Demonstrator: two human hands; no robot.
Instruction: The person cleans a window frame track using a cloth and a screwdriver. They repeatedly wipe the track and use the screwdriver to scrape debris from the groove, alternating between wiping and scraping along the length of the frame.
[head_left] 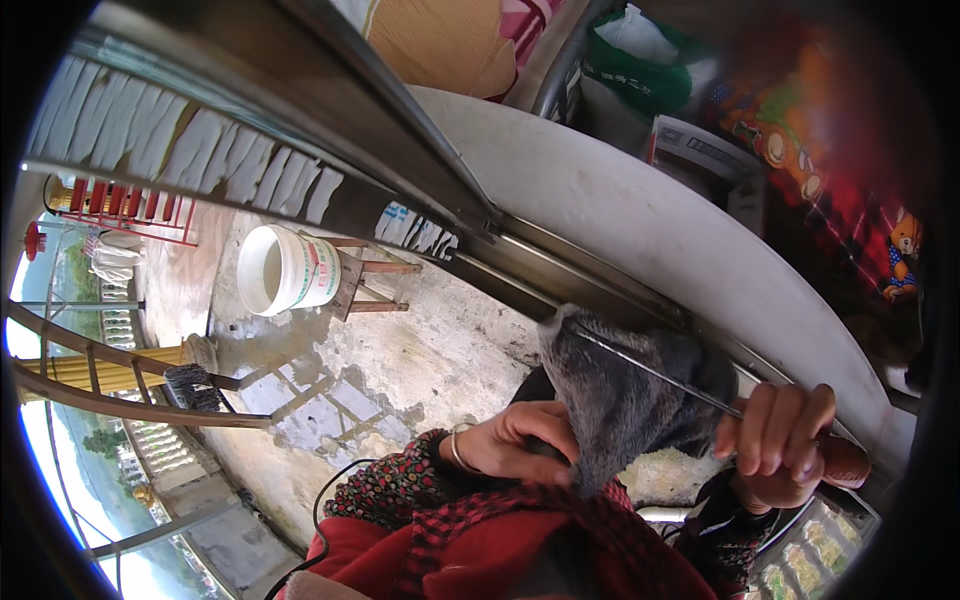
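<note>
My left hand [520,445] pinches the lower edge of a dark grey cloth [625,395], which is draped over the thin metal shaft of a screwdriver. My right hand [775,445] is closed around the screwdriver's reddish-brown handle [848,462]. The shaft [650,368] runs up and left through the cloth toward the metal window track [560,268]. A bracelet circles my left wrist. Both forearms wear red patterned sleeves.
A white bucket [285,268] sits on a small wooden stool [370,285] on a stained concrete balcony floor. A broom [190,385] lies by curved railings at left. A white sill [640,215] curves right; bags and patterned fabric lie beyond it.
</note>
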